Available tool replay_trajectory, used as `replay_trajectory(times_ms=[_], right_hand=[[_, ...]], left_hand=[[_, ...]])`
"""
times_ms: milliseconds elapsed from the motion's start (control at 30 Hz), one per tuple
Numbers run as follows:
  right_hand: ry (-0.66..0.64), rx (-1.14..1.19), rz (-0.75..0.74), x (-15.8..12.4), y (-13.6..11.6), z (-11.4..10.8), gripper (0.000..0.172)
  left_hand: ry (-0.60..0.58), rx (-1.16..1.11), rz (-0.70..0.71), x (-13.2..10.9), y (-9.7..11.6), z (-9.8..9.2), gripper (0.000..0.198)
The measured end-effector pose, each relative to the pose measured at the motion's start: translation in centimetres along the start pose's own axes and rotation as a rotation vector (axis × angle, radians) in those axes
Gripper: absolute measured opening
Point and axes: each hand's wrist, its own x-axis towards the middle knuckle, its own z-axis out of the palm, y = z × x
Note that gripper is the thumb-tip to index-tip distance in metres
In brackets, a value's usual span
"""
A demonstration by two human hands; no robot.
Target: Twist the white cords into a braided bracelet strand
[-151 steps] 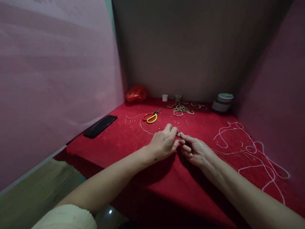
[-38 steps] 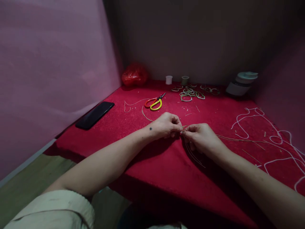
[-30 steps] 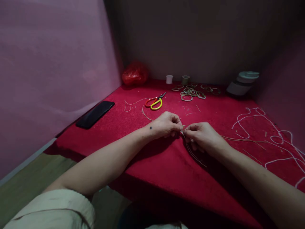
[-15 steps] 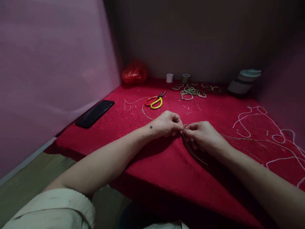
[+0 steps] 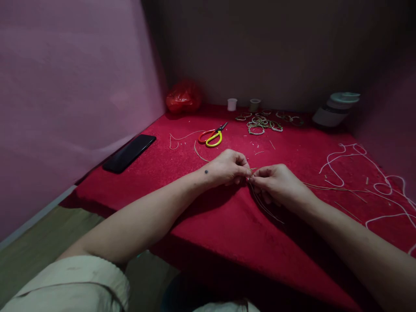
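Note:
My left hand and my right hand meet fingertip to fingertip over the red cloth table. Both hands are closed in a pinch on thin tan cords at the point between them. The cords trail from my right hand toward me and also run off to the right across the cloth. What sits exactly between the fingertips is too small to make out.
Orange and yellow scissors lie behind my left hand. A black phone rests at the left edge. At the back are a red bag, two small cups, a pile of beaded loops and a white jar. White cord sprawls on the right.
Both hands keep the same pinch at the same spot; only the fingers shift slightly. Since five seconds ago the view has tilted, and loose cords now hang below my right hand.

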Motion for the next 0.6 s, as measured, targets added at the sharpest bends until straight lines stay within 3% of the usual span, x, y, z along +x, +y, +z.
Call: replay_trajectory(times_ms=[600], right_hand=[[-0.235, -0.066, 0.027, -0.9, 0.7, -0.9, 0.021]], left_hand=[[0.011, 0.004, 0.025, 0.0, 0.0, 0.0, 0.012]])
